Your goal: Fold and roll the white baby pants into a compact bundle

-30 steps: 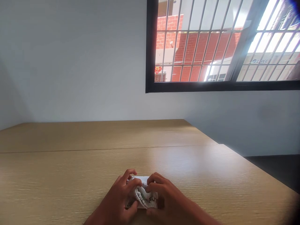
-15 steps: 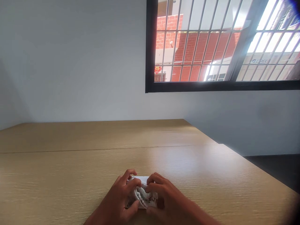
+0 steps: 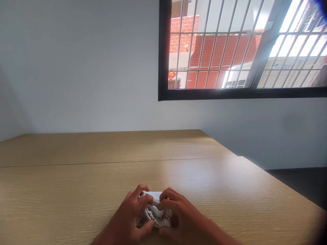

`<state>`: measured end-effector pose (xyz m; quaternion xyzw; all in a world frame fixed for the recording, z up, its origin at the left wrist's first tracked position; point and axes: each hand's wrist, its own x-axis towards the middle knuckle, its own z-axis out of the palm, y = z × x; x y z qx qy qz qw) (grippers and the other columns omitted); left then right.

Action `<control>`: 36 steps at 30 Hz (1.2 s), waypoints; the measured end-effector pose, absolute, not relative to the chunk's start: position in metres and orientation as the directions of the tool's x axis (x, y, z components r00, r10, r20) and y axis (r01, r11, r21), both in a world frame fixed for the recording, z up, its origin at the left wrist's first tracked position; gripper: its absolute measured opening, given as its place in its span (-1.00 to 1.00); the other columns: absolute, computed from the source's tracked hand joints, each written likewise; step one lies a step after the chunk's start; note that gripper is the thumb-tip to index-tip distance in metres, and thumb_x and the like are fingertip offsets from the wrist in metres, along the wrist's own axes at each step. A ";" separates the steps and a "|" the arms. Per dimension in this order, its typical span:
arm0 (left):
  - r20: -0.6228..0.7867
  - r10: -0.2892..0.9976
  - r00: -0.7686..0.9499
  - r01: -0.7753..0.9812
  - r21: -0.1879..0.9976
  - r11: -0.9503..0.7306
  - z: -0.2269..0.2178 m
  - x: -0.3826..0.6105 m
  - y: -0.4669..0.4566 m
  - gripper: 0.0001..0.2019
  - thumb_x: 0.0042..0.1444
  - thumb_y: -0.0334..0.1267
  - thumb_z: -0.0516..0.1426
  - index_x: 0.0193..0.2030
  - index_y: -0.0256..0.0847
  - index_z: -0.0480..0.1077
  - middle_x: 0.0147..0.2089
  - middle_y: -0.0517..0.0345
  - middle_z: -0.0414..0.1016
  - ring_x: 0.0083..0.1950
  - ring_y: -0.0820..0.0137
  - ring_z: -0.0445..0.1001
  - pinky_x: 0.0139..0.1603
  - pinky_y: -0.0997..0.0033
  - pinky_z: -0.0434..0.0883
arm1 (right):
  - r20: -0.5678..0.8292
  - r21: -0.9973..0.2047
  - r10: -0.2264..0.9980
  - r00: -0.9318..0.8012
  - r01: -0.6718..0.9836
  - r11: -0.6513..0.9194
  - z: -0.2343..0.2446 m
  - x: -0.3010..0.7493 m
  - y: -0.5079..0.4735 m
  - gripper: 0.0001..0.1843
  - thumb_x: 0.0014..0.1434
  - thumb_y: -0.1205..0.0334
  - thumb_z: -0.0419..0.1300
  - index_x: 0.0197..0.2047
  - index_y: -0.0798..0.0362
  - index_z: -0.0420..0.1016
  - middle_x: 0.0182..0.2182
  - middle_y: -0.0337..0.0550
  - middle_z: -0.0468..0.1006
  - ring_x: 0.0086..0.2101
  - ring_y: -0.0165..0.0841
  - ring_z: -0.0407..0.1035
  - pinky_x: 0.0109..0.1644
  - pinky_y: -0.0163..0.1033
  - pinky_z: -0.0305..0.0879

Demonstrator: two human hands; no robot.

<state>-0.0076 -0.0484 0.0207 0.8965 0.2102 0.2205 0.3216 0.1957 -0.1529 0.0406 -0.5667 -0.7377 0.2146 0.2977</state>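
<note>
Because the left hand [image 3: 126, 214] and right hand [image 3: 185, 217] press in from opposite sides, a white patterned cloth [image 3: 157, 213] stays bunched on the near part of a wooden table [image 3: 76, 183] — fingers curled close around it (a small towel, perhaps; the folds hide its shape).

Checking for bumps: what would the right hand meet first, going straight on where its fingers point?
The crumpled white cloth, which the right hand already touches; then probably the left hand, depth unclear.
</note>
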 end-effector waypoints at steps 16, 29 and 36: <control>0.222 0.532 0.817 0.263 0.678 -0.686 0.019 -0.009 -0.049 -0.66 -0.02 -0.47 0.13 -0.10 -0.05 0.31 0.19 0.14 0.17 0.02 0.24 0.32 0.04 0.30 0.33 | 0.174 -0.686 0.972 -0.159 0.689 0.235 0.039 0.196 -0.152 -0.61 -0.10 0.44 0.40 -0.17 -0.04 0.53 -0.18 -0.22 0.40 -0.11 -0.30 0.32 -0.17 -0.34 0.28; 0.278 0.568 0.775 0.272 0.665 -0.696 0.017 -0.004 -0.054 -0.68 -0.02 -0.56 0.03 -0.18 -0.10 0.33 0.14 0.10 0.23 0.11 0.18 0.31 0.12 0.21 0.34 | 0.230 -0.635 0.949 -0.214 0.706 0.313 0.041 0.197 -0.152 -0.70 0.11 0.44 0.27 -0.09 -0.04 0.52 -0.17 -0.18 0.42 -0.14 -0.33 0.34 -0.21 -0.34 0.27; 0.277 0.568 0.775 0.288 0.646 -0.707 0.022 -0.004 -0.056 -0.57 -0.20 -0.66 0.03 -0.22 -0.13 0.33 0.11 0.11 0.26 0.09 0.22 0.31 0.09 0.28 0.36 | 0.210 -0.637 0.954 -0.214 0.710 0.299 0.046 0.192 -0.154 -0.73 0.15 0.36 0.29 -0.07 -0.09 0.53 -0.15 -0.21 0.44 -0.18 -0.36 0.35 -0.21 -0.34 0.25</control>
